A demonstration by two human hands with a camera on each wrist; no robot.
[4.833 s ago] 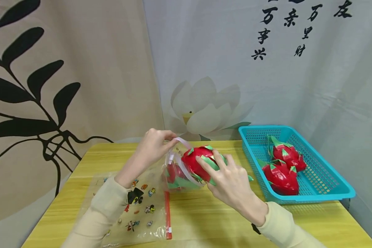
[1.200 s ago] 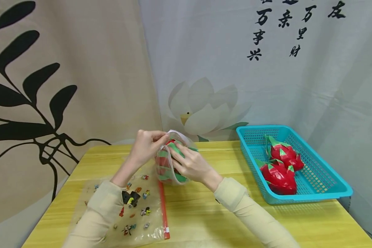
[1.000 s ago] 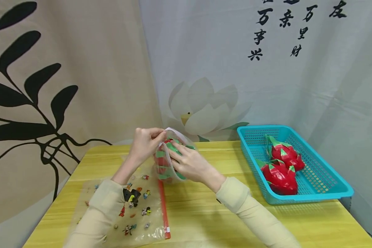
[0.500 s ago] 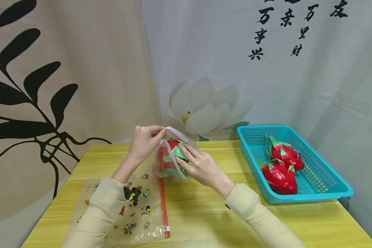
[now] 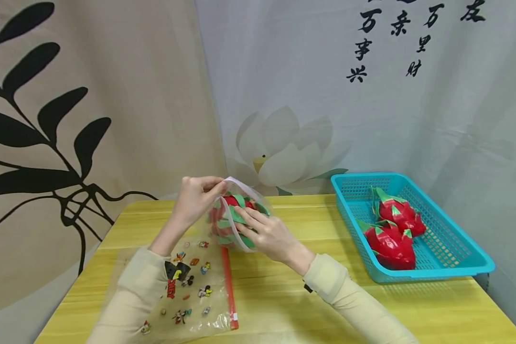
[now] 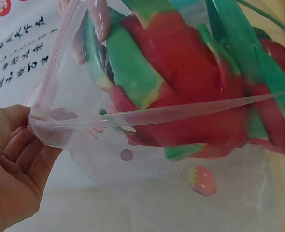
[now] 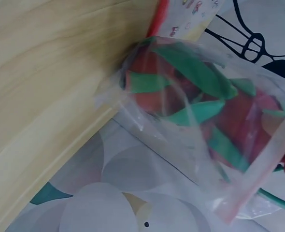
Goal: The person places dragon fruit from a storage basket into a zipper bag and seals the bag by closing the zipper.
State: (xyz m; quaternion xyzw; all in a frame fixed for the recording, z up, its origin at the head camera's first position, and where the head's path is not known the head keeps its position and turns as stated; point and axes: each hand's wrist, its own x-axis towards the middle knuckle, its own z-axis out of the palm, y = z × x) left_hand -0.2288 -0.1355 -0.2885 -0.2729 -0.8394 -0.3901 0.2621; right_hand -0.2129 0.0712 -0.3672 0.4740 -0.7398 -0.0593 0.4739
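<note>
A clear zip bag (image 5: 242, 249) with a pale pink strip along its mouth is held above the table, near its far side. My left hand (image 5: 198, 196) pinches a corner of that mouth between thumb and fingers, plainly seen in the left wrist view. Inside are red toy dragon fruits with green leaves; the upper dragon fruit (image 6: 181, 63) lies near the opening, another dragon fruit (image 7: 152, 82) deeper in. My right hand (image 5: 273, 236) reaches into the mouth with extended fingers resting against the upper fruit. Its fingertips are partly hidden by the bag and leaves.
At the right stands a blue plastic basket (image 5: 438, 274) with two dragon fruits (image 5: 402, 215) in its left part. A flat cartoon-printed zip bag (image 5: 198, 325) with a red strip lies at the table's left, under my left forearm. A printed cloth (image 5: 163, 86) hangs behind.
Earlier my right hand brought a dragon fruit to the bag's mouth; the fruit is now inside. Over the last half second the right hand moved left onto it, and the bag shifted slightly left.
</note>
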